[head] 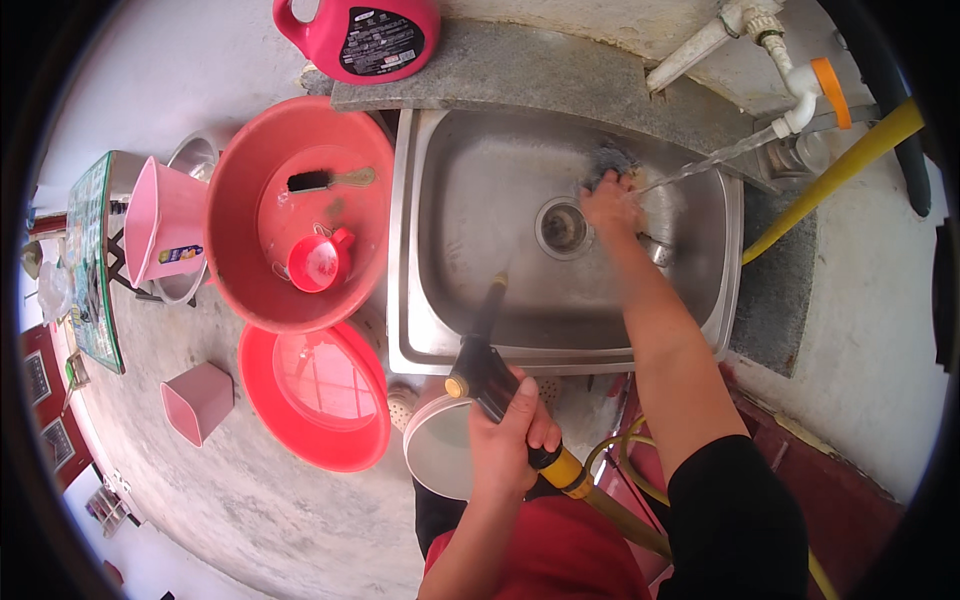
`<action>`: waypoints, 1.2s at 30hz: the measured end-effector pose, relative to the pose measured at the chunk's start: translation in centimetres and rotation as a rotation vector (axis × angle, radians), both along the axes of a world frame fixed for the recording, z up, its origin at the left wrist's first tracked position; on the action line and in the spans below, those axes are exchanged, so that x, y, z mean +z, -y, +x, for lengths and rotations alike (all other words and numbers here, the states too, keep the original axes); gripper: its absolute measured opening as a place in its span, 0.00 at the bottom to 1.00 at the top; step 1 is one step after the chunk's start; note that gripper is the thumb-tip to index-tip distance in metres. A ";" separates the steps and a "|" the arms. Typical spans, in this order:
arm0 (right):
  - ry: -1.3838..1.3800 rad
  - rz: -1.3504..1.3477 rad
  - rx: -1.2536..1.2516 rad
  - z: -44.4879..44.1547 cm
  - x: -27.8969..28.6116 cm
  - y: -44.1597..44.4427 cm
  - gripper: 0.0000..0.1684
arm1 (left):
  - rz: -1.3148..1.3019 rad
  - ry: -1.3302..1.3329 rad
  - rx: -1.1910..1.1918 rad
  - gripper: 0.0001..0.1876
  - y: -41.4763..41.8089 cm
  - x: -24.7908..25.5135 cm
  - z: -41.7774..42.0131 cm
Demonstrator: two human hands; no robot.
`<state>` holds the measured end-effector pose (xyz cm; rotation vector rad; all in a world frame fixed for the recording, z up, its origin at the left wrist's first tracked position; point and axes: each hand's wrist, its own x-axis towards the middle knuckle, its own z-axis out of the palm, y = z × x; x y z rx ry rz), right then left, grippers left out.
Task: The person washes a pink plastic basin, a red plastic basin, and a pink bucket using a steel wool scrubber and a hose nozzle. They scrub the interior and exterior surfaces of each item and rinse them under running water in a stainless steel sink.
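My left hand (510, 431) is wrapped around the grip of a black hose spray gun (480, 367), its brass nozzle pointing into the stainless steel sink (487, 180). A yellow hose runs from the gun's lower end. My right hand (615, 206) reaches down into the sink, right of the drain (563, 227), with its fingers on a dark, blurred cloth-like item (609, 159). Whether the fingers grip it or only press on it cannot be made out. Water streams from the white tap (802, 109) with an orange handle and falls beside this hand.
Left of the sink, a large red basin (232, 217) holds a scrubbing brush (330, 180) and a red cup (315, 262). Below stand another red basin (255, 390), a pink bin (210, 401) and a white bucket (431, 457). A pink jug (319, 37) stands on the ledge.
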<state>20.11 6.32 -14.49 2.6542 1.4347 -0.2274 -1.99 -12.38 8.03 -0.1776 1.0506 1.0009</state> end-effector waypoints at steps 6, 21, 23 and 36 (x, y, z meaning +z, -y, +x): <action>-0.315 0.192 0.878 -11.6 1.1 2.7 0.16 | -0.009 -0.051 0.012 0.08 -0.9 0.1 -0.3; -0.217 0.259 0.630 -6.7 -0.7 -0.7 0.15 | -0.018 -0.023 -0.094 0.08 0.5 -1.0 0.6; -0.415 0.238 0.926 -9.6 0.1 2.8 0.15 | -0.019 -0.021 -0.086 0.07 0.2 -0.9 0.8; -0.004 0.119 0.387 4.9 -0.6 3.5 0.15 | -0.047 0.036 -0.277 0.06 1.5 -2.0 5.2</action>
